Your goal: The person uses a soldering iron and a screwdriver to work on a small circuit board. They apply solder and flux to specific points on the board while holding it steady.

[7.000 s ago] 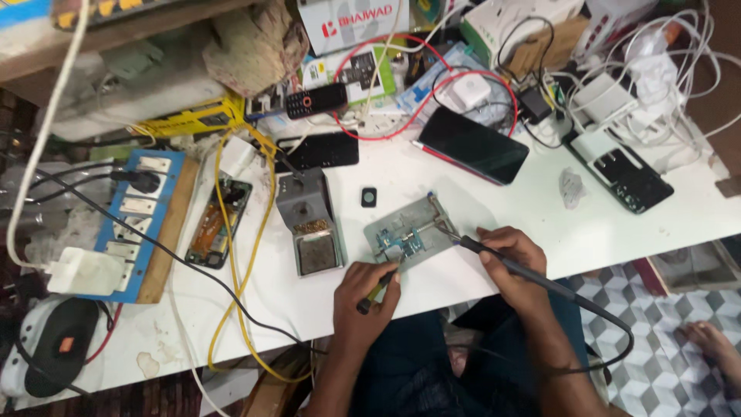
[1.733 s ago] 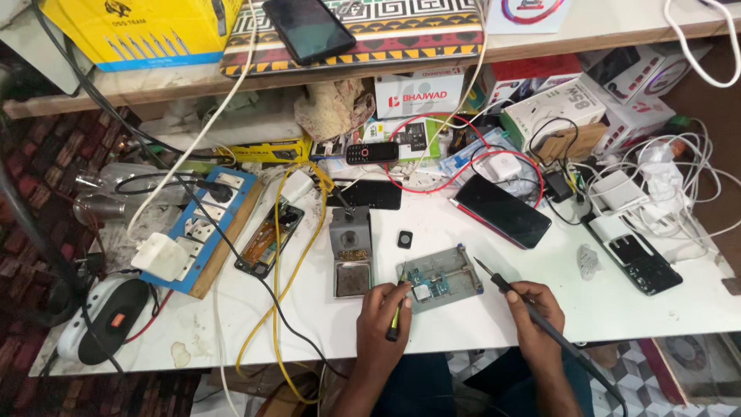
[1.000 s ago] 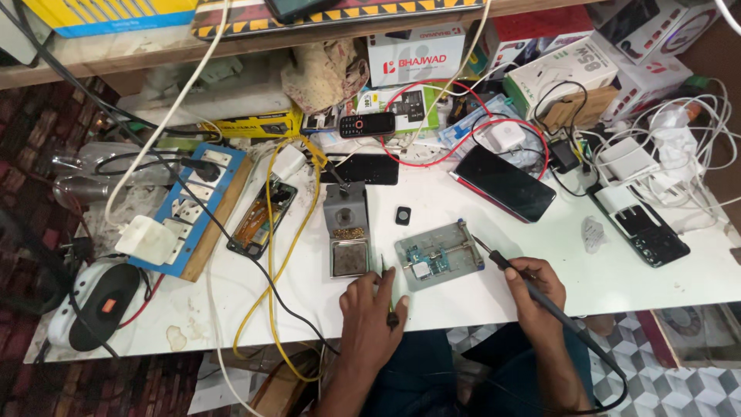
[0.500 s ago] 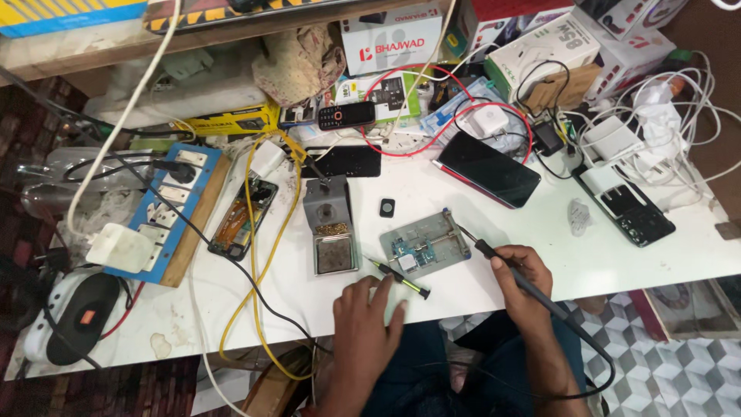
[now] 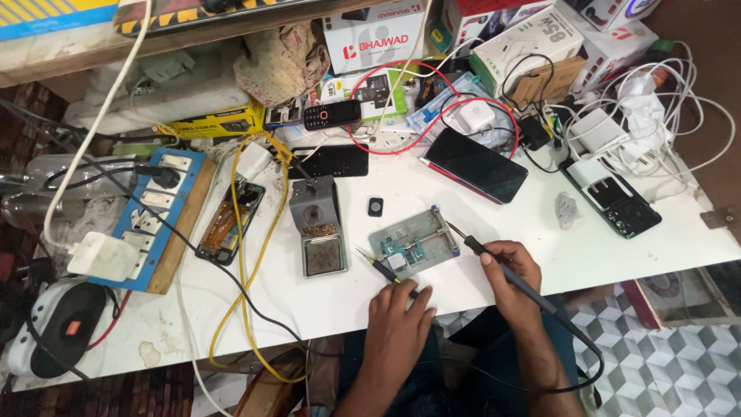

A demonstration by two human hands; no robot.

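Cables (image 5: 247, 255) and phones (image 5: 476, 164) crowd white workbench (image 5: 648, 247) above patterned floor (image 5: 664, 363).

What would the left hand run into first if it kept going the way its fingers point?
Probably the tweezers right at the left hand fingertips, then the circuit board in its holder; depth is hard to judge.

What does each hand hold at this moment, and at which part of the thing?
The right hand holds the soldering iron at its dark handle, behind the tip. The left hand holds tweezers at their rear end.
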